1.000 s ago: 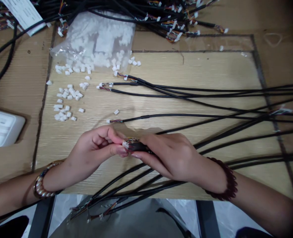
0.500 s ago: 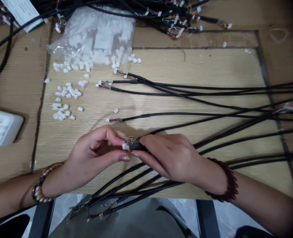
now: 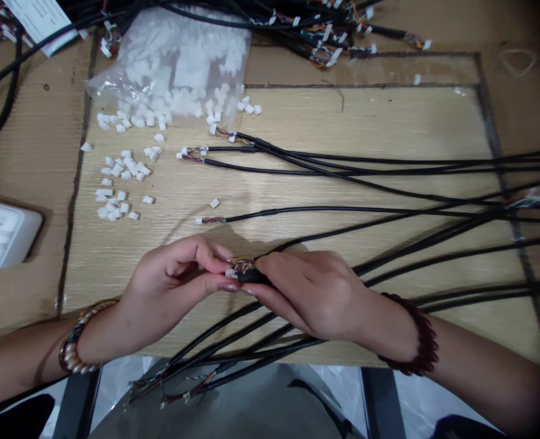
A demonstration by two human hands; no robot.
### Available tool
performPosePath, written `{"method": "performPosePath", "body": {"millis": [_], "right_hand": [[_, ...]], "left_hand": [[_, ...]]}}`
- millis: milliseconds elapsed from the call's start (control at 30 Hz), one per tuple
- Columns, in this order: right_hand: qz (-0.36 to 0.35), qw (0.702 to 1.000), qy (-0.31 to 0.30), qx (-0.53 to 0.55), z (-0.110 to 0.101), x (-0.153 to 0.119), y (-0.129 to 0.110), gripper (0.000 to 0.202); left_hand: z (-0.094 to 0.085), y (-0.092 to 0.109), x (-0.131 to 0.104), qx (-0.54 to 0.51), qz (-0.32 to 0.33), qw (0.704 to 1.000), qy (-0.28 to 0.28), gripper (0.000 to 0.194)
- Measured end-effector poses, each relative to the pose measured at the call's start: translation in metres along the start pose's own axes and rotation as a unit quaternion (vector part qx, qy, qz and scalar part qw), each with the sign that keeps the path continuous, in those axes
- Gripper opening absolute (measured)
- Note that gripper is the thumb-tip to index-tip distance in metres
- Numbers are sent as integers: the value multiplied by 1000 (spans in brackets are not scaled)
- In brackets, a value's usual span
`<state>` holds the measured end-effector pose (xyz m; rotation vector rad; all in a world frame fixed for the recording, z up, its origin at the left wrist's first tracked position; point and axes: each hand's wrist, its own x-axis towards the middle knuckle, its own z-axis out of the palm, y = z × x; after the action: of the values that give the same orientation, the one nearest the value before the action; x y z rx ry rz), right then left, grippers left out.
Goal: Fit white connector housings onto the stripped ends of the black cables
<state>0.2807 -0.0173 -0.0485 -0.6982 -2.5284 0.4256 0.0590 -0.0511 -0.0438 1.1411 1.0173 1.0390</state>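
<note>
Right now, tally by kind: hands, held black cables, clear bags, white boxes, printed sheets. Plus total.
Hands, left and right: 2
Held black cable: 1 showing
Clear bag: 1
White box: 1
Printed sheet: 1
Total: 6

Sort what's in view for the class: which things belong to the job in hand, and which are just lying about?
Likely belonging to the job:
Black cable, in the right hand
White connector, in the left hand
Loose white pieces
Plastic bag of white pieces
Other black cables

Seemingly just lying about:
White plastic object, far left
Printed sheet, upper left
</note>
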Motion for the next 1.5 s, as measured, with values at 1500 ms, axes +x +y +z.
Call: {"method": "performPosePath", "body": {"millis": [1500], "right_hand": [[411, 629, -228, 620, -17, 13, -5, 44]], "left_hand": [[-6, 2, 1, 105, 27, 991, -79, 20]]}}
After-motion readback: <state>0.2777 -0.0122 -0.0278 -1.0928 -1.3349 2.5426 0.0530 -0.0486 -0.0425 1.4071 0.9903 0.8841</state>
